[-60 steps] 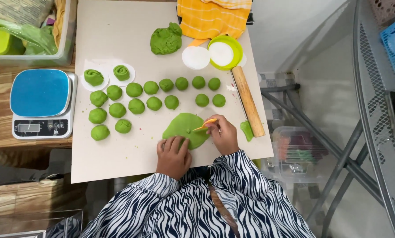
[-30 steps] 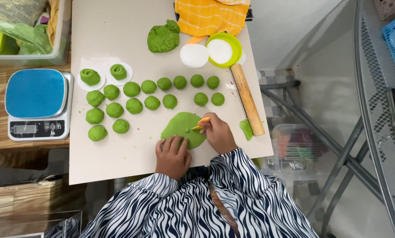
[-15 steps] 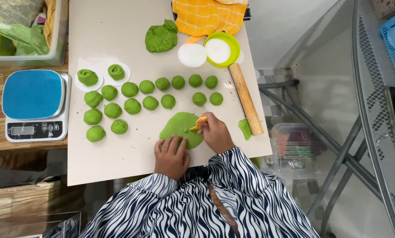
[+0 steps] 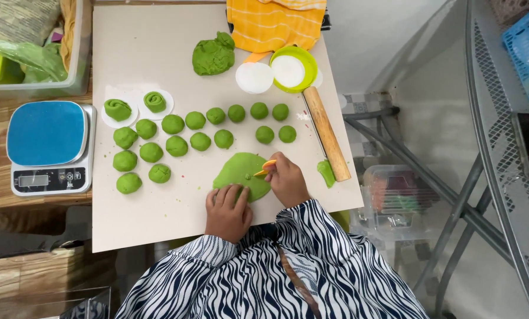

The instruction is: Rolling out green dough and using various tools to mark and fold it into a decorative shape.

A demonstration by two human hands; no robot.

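A flattened disc of green dough (image 4: 242,175) lies at the near edge of the beige work board (image 4: 152,59), directly ahead of both hands. The left hand (image 4: 228,210) presses its spread, empty fingers onto the disc's near rim, while the right hand (image 4: 287,180), at the disc's right edge, pinches a small orange tool (image 4: 265,168) whose tip points left onto the dough (its long axis running roughly left to right). The disc looks smooth, matte and thin.
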